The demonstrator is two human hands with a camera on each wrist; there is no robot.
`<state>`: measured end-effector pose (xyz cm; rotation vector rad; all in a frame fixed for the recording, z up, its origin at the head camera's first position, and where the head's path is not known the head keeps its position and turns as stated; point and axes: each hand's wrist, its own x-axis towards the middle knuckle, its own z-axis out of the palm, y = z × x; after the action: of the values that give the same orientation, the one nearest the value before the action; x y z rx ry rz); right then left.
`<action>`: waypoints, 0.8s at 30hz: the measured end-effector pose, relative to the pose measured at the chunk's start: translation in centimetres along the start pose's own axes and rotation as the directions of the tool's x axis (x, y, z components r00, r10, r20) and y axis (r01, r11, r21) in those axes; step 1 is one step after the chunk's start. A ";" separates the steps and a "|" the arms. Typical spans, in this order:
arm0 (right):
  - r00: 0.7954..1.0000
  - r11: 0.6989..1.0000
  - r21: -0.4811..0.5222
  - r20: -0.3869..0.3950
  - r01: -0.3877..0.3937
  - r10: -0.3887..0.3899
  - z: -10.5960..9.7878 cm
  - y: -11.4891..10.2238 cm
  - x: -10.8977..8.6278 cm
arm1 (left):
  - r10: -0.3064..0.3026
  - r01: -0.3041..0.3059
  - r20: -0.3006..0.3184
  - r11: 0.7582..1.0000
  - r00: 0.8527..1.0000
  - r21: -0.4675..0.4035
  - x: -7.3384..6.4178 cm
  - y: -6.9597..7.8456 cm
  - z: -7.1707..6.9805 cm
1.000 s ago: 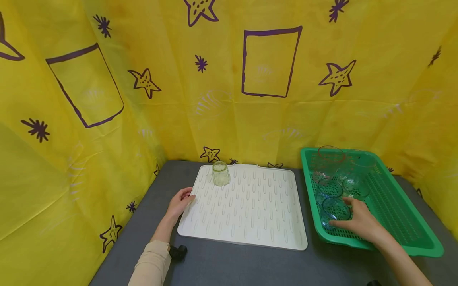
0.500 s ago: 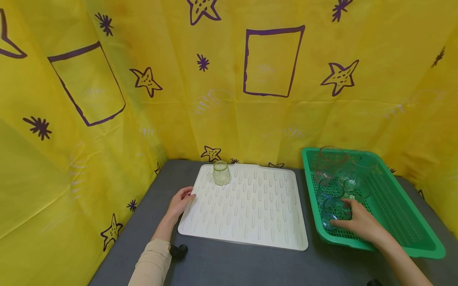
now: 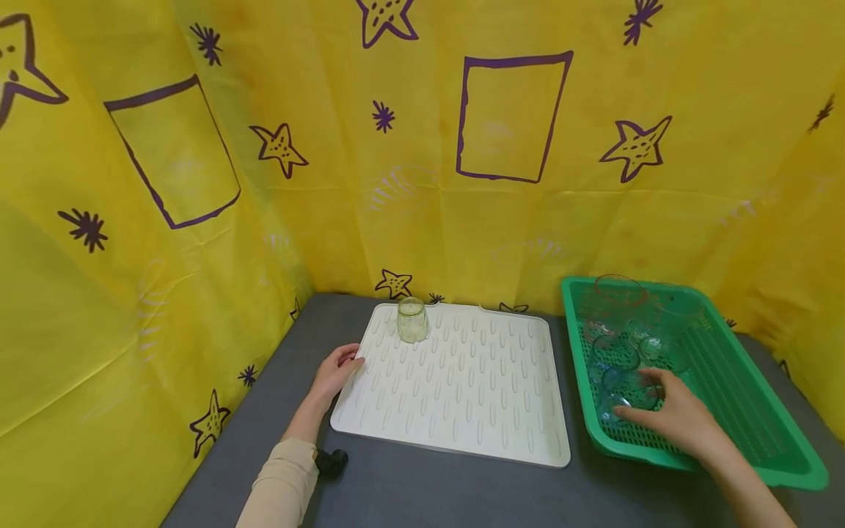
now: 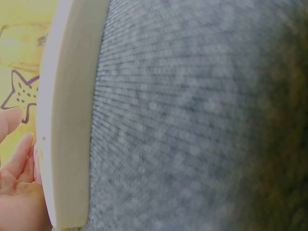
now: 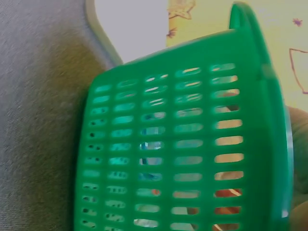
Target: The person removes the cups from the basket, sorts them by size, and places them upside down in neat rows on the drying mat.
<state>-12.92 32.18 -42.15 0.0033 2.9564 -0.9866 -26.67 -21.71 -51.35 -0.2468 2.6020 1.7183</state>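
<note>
In the head view, my right hand [image 3: 680, 414] reaches into the green basket [image 3: 788, 440] and grips a clear blue glass [image 3: 617, 389], thumb on the near side and fingers at the far side. The glass is tilted. My left hand [image 3: 335, 372] holds the left rim of a white draining board [image 3: 455, 389], with its thumb over the edge. The left wrist view shows that hand's fingers [image 4: 19, 161] against the board's side wall [image 4: 72, 120]. A pale green glass [image 3: 412, 323] stands on the board at the back left. In the right wrist view the basket wall hides most of the right hand.
Several more clear glasses, including a reddish one [image 3: 620, 293] and another bluish one [image 3: 614, 356], stand in the left part of the basket. Board and basket lie side by side on a dark grey table [image 3: 422, 491]. Yellow patterned cloth [image 3: 330, 183] hangs behind and at both sides.
The blue glass has tipped slightly in my right hand, within the basket. The head view has shifted a little. My left hand keeps its place on the board's rim.
</note>
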 end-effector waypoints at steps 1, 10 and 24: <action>1.000 1.000 0.009 -0.004 -0.006 0.006 -0.2 -0.2 -0.1 | -0.001 0.001 0.001 1.000 1.000 0.001 0.0 0.0 0.0; 0.990 0.994 0.106 -0.139 -0.003 0.018 -0.7 -2.7 -0.8 | -0.016 0.016 0.000 1.000 1.000 0.018 0.0 -0.1 0.2; 0.950 0.894 0.444 -0.300 0.061 0.084 0.9 -8.4 0.6 | -0.029 0.029 -0.005 1.000 1.000 0.002 0.1 0.6 0.3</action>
<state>-13.53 24.90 -37.84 0.2039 2.8943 -1.7989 -26.84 -21.20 -50.93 -0.2868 2.5905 1.7074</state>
